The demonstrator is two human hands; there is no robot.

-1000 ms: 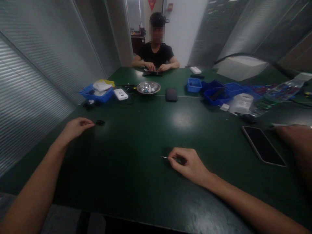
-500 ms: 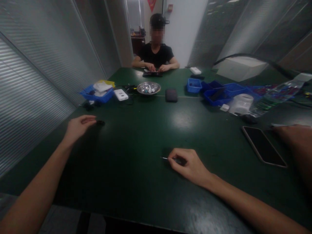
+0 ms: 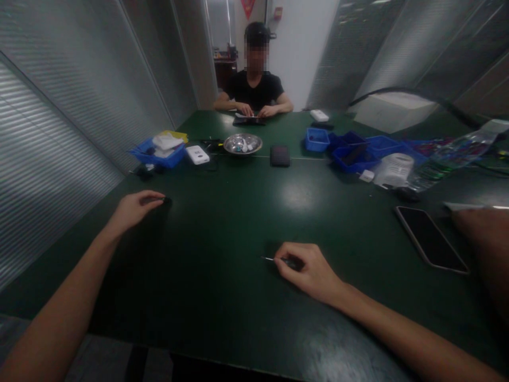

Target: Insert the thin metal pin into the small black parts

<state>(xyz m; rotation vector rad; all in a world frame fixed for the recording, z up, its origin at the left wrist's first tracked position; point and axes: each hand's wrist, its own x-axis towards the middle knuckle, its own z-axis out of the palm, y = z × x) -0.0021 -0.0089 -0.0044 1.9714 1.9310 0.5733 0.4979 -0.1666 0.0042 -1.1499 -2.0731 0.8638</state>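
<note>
On the left of the green table [image 3: 214, 228], my left hand [image 3: 135, 208] is closed in a pinch on a small dark object [image 3: 167, 200]. Most of that object is hidden by the fingertips, and its kind is too small to make out. Nearer the middle, my right hand [image 3: 308, 270] rests on the table, its fingers curled round a small screwdriver [image 3: 268, 258]. The thin metal shaft points left, while the dark handle shows partly inside the curled fingers.
A phone [image 3: 431, 239] lies right, beside another person's arm [image 3: 485, 239]. Farther back are a metal bowl [image 3: 243, 153], a black wallet-like item [image 3: 280, 156], blue bins [image 3: 317, 140], a blue basket [image 3: 159, 156], a white device [image 3: 198, 155] and a bottle [image 3: 449, 162]. A person [image 3: 254, 87] sits opposite.
My left hand has shifted slightly right, and its fingers now cover more of the small dark object. My right hand stays put with the screwdriver. The arm at the right edge has moved a little.
</note>
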